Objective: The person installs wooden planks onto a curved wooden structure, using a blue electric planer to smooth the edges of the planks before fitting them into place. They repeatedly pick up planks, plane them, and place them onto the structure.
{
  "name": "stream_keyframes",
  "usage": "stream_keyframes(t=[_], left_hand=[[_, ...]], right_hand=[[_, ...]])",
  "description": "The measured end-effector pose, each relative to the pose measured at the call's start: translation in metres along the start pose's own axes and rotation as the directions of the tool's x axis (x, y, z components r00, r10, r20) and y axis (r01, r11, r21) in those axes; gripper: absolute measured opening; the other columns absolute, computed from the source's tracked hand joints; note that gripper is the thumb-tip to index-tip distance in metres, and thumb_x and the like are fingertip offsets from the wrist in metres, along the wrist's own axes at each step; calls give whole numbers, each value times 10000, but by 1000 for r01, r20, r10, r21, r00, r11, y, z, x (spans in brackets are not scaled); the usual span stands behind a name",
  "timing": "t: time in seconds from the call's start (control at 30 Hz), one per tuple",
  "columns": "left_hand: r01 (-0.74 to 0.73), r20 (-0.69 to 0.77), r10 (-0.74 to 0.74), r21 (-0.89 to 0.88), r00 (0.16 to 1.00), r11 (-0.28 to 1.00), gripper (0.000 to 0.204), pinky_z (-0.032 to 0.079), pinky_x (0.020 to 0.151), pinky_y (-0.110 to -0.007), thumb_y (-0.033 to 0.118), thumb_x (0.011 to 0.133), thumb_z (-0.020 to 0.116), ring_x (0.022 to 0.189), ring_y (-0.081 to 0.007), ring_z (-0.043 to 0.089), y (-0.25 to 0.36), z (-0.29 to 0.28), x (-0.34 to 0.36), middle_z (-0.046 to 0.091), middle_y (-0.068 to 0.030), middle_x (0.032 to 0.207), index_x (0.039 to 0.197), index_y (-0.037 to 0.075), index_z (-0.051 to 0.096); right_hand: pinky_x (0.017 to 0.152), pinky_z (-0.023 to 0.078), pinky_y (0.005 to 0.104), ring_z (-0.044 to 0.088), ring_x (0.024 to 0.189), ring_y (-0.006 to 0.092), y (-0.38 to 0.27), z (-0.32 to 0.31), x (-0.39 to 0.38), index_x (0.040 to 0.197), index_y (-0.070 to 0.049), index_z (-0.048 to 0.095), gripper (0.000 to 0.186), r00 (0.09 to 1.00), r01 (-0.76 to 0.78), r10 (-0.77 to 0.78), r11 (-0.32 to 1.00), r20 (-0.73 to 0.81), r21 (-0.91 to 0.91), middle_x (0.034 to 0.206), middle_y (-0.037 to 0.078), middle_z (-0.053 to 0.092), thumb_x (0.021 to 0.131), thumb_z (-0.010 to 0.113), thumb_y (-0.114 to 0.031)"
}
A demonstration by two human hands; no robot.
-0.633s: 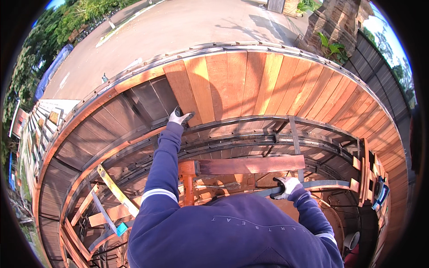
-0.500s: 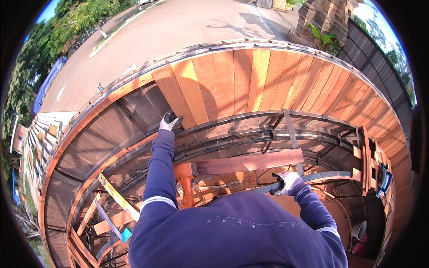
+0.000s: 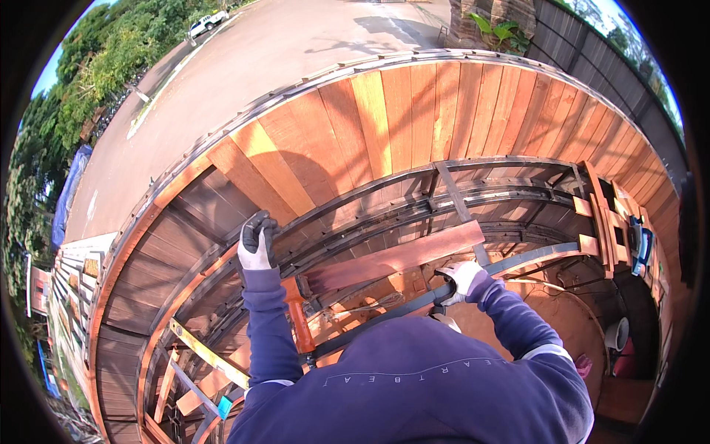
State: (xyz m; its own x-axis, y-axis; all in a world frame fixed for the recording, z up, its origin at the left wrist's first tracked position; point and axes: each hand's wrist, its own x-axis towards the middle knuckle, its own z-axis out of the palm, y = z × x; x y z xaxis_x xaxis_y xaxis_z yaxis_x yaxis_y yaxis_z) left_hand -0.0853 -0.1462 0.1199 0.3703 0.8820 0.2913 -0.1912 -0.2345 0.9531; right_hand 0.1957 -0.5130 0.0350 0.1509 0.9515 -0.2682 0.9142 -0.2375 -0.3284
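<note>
My left hand [image 3: 257, 240], in a white glove with dark fingers, is raised by the lower end of the last orange wooden plank [image 3: 251, 180] in the curved row. Its fingers are loosely bent and appear apart from the plank; I see nothing in them. My right hand [image 3: 464, 280], gloved alike, is wrapped round a dark curved metal rail [image 3: 399, 309]. Between my hands a reddish-brown board [image 3: 396, 259] lies across the frame. Close to my left forearm stands an orange metal piece [image 3: 299, 318], partly behind my sleeve.
Curved dark metal rails [image 3: 355, 198] run below the planks. At left, beyond the last plank, the frame shows dark boards [image 3: 166, 244]. A yellow spirit level [image 3: 207, 354] leans at lower left. Loose wood strips [image 3: 600, 214] stand at right. Paved ground [image 3: 296, 44] lies outside.
My left hand has come off the plank's lower end and moved down and left, its fingers now bent upward. My right hand stays at the rail. The view has shifted.
</note>
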Motion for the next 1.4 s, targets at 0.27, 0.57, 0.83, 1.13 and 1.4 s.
stream_keyframes(t=[0.27,0.57,0.83,1.13,1.4], left_hand=[[-196,707,-162,397,689,897,492,460,971,-418,198,850,658,1088,-359,588,-74,121,-181,589,-206,1200,1299,46,527],[-504,746,-465,666,477,550,660,361,1073,-468,422,893,572,1256,-374,479,-75,148,-216,480,-206,1392,1414,49,412],[-560,663,-263,740,701,373,711,279,1116,-502,395,855,620,1335,-361,394,-79,155,-237,431,-196,1436,1436,58,386],[-521,527,-248,848,813,93,868,70,1181,-546,504,859,576,1443,-418,172,-71,167,-315,195,-234,1567,1504,21,254],[-441,436,-368,894,821,76,985,56,1179,-551,483,794,657,1456,-395,152,-60,173,-317,171,-225,1574,1525,30,177]], right_hand=[[1098,268,574,417,1263,453,-34,34,-44,1337,-46,506,802,860,-71,62,997,-506,0,1346,258,462,747,687,-559],[1167,119,587,236,1434,390,-56,73,-94,1429,-58,398,718,902,-166,143,986,-409,-22,1512,204,325,813,647,-330],[1177,130,550,236,1437,374,-12,85,-89,1474,-65,330,750,917,-48,-11,989,-398,-137,1555,187,259,822,644,-262],[1158,163,569,247,1411,415,27,48,-141,1469,-17,317,821,733,-112,73,994,-677,-14,1522,228,283,802,652,-358],[1180,115,543,170,1451,390,86,37,-154,1485,-20,286,816,804,-198,93,973,-587,-116,1553,203,239,827,624,-365]])
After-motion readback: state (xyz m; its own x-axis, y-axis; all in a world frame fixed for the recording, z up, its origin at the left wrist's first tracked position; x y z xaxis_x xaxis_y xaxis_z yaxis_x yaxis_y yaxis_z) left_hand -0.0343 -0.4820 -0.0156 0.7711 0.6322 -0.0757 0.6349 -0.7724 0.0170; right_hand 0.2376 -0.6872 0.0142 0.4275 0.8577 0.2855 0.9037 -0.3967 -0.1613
